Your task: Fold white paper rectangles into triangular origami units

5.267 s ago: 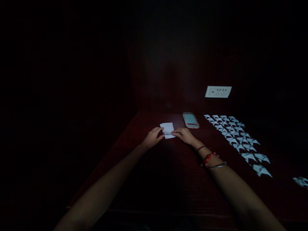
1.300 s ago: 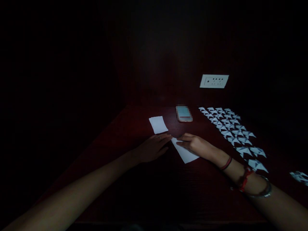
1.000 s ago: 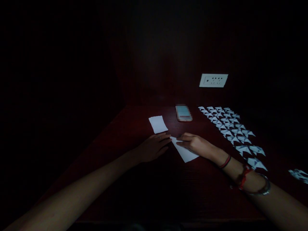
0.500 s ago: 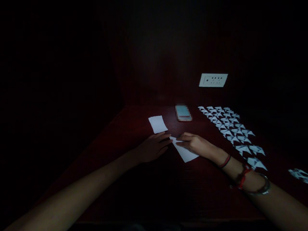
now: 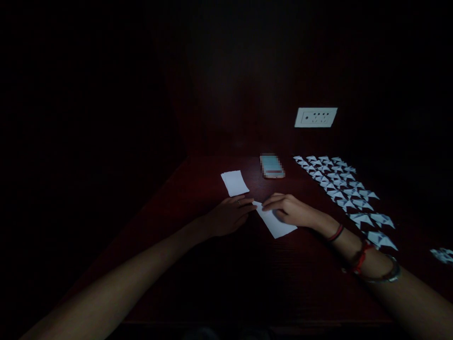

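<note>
A small white sheet of paper [image 5: 279, 228] lies at a slant on the dark red table. From its left, my left hand [image 5: 229, 217] reaches its outstretched fingertips to the sheet's upper left edge. My right hand [image 5: 292, 210] rests over the upper right of the sheet, fingers extended and slightly bent, fingertips down on the paper. Neither hand grips it; the right one hides part of it. Just beyond my left fingers is a short stack of white paper squares [image 5: 235, 183].
A blurred phone [image 5: 272, 165] lies behind the sheet. Rows of several folded white paper pieces [image 5: 338, 182] run along the right, with more folded paper [image 5: 442, 255] at the far right. A white socket plate [image 5: 315, 117] is on the back wall. The dark red table [image 5: 219, 278] extends in front.
The whole view has shifted slightly, so things appear a little further right. My right fingers have drawn closer together on the sheet. My left hand stays at the paper's edge.
</note>
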A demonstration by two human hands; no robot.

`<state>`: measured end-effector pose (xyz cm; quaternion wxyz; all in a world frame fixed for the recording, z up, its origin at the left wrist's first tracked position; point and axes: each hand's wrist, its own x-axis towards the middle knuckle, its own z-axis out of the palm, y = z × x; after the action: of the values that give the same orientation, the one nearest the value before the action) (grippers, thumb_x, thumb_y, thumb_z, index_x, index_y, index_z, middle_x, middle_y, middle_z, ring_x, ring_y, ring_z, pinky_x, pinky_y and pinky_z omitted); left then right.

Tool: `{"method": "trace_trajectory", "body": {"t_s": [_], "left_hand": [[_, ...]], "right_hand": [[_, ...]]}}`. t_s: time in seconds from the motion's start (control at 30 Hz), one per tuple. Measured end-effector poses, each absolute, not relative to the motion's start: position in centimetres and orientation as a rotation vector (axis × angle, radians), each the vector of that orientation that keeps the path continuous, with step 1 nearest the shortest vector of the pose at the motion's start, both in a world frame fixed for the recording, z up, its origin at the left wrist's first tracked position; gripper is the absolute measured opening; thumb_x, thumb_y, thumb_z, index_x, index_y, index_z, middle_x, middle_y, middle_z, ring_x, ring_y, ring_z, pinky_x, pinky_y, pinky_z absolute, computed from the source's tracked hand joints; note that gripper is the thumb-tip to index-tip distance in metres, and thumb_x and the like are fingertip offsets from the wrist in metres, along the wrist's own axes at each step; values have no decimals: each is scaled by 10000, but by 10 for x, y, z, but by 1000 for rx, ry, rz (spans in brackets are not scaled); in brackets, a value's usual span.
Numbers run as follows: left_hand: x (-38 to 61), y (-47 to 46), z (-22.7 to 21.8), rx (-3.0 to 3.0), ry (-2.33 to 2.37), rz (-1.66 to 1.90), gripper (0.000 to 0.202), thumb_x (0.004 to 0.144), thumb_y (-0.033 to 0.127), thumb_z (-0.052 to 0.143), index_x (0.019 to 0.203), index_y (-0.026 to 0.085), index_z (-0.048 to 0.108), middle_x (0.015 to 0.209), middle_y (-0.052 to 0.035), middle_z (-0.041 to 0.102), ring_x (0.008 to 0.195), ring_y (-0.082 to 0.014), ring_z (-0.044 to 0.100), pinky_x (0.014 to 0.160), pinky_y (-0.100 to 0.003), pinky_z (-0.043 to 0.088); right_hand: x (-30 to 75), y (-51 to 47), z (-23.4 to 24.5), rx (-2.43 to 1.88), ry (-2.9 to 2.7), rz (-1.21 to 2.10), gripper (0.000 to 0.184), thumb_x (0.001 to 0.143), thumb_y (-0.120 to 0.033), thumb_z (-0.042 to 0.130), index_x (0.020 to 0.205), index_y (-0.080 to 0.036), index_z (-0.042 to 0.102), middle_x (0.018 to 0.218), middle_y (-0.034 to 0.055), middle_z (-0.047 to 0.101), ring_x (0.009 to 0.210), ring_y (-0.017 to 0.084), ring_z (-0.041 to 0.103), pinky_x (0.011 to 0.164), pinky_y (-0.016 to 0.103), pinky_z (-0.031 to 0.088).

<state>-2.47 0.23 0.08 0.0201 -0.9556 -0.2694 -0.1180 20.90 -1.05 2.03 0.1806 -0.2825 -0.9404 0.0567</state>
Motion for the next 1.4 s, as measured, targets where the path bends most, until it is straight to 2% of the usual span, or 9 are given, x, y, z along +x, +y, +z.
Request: {"method": "trace_trajectory", "body": {"t_s": [0.1,0.2,0.43,0.63,0.8,1.1,1.27,1.4], "left_hand": [[-24,2,2,-2969,-840,-353,359,860,226,323,1217,230,360,1291,-15,335,1225,-210,196,955,-388,279],[-23,2,3,-2954,-856,-360,360,853,224,330,1211,240,371,1281,-10,348,1217,-220,209,939,-390,293],[-23,2,7,-2928,-871,-337,347,857,230,336,1196,286,383,1255,12,381,1190,-206,257,917,-387,300],[-23,4,5,-2905,-849,-368,343,846,224,362,1182,276,405,1238,-4,401,1177,-218,273,910,-381,300],[-22,3,5,-2904,-854,-382,335,852,222,353,1181,260,406,1221,-17,413,1136,-204,332,898,-369,310],[-22,1,8,-2927,-874,-379,325,856,228,343,1172,255,413,1228,-27,404,1121,-200,353,900,-372,301],[-22,0,9,-2929,-870,-372,335,853,225,346,1182,251,403,1237,-23,394,1121,-205,350,899,-367,302],[-22,0,10,-2924,-872,-356,338,850,223,355,1185,250,396,1243,-20,385,1127,-206,338,897,-369,301]], "right_hand": [[206,-7,21,-835,-2590,247,392,706,4,375,998,-157,582,956,47,601,903,136,514,833,289,399],[200,-4,19,-916,-2546,242,326,736,-7,365,938,-136,586,890,52,603,838,129,522,779,266,402],[188,-3,14,-1081,-2631,-7,240,783,-97,412,944,-142,584,820,61,523,768,130,484,708,237,372],[183,-6,18,-1204,-2685,-138,273,809,-156,410,1048,-178,540,844,56,501,739,125,478,671,246,338],[183,-10,24,-1298,-2699,-204,241,829,-204,379,948,-168,586,856,66,525,757,144,509,670,266,328],[188,-18,40,-1370,-2741,-212,169,747,-136,448,792,-139,611,868,97,582,875,211,522,751,323,333],[194,-23,43,-1479,-2682,-244,168,727,-145,459,812,-114,601,846,124,611,818,220,556,721,320,365],[202,-28,51,-1515,-2737,-150,195,721,-112,453,769,-140,640,820,112,630,799,216,572,693,312,380]]}}
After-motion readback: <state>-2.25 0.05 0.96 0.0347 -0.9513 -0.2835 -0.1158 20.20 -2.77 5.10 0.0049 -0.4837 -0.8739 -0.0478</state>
